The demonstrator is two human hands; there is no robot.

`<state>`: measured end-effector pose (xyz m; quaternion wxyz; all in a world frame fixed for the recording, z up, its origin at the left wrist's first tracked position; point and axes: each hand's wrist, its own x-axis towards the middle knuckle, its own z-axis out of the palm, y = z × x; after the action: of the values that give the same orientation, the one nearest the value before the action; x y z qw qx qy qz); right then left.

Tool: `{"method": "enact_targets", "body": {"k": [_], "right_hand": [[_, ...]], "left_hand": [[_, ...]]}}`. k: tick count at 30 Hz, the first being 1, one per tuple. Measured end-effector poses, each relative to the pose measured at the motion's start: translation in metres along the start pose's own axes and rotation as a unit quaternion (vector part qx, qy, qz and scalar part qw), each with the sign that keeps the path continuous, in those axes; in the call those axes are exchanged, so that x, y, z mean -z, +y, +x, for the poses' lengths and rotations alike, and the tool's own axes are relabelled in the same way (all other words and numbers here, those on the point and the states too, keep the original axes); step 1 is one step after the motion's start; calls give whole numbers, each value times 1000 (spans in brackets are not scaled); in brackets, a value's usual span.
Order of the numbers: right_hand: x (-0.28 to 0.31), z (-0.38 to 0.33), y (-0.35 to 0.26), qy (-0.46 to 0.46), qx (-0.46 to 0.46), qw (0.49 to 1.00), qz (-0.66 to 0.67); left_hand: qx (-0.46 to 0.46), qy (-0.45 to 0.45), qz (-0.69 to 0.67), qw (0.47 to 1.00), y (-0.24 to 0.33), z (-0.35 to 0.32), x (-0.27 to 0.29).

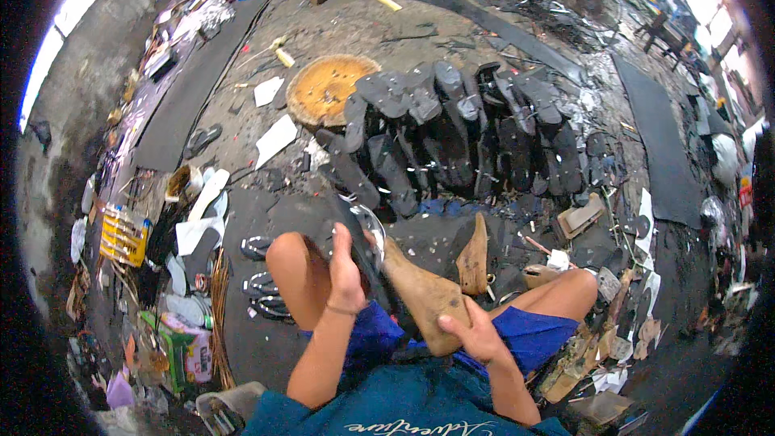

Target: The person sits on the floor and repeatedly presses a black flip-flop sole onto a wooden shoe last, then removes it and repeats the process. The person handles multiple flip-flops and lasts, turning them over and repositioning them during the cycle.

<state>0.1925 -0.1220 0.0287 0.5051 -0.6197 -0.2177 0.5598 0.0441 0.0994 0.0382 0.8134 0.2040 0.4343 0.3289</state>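
Note:
Between my knees, my right hand point(478, 334) grips the heel end of a brown wooden shoe last point(421, 289), its thumb lying along the side. The toe of this last points up and left, into a black sandal point(360, 236) with a shiny, pale strap. My left hand point(345, 276) is closed against the sandal's sole side; its fingertips are partly hidden. How far the toe sits under the strap I cannot tell. A second wooden shoe last point(473, 258) stands just beyond my right hand.
Rows of black shoe soles point(436, 137) stand ahead, beside a round wooden block point(331, 85). Black sandals point(265, 292) lie by my left knee. A yellow rack point(123, 236) and white offcuts point(202, 230) are at left. Scraps point(593, 351) and a dark sheet point(658, 141) lie right.

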Motion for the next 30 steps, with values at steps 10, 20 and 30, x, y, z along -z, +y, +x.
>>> {"method": "enact_targets", "body": {"k": [10,20,30], "right_hand": [[0,106,-19,135,250,955,-83],[-38,229,-74,-172,162,956,-176],[-84,333,73,39,-28,619,-784]], "left_hand": [[239,-316,-453,798,-44,-27,22],[-201,87,137,966,22,-121,85],[35,543,160,824,-62,-105,374]]}}
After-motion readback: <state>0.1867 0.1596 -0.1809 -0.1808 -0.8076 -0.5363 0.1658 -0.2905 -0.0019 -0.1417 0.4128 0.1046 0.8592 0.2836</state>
